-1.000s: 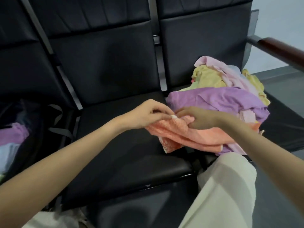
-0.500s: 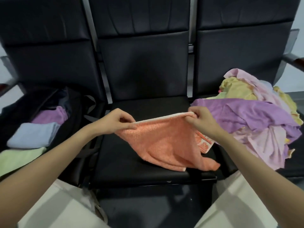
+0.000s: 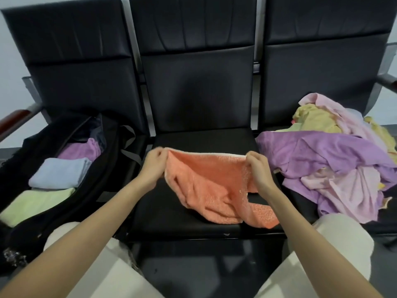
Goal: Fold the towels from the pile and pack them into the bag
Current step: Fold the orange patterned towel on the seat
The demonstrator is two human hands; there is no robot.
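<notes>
I've got the orange towel (image 3: 214, 190) stretched over the middle seat (image 3: 171, 211) at centre frame, left hand (image 3: 153, 168) pinching one top corner, right hand (image 3: 256, 171) pinching the other, fingers curled tight on the hem. The lower half sags crumpled onto the cushion (that needs shaking flat). I'd keep the top edge taut and level, then lay it down square before folding. Pile (image 3: 335, 164) sits right of frame; bag (image 3: 103, 168), already holding folded towels, lower left.
</notes>
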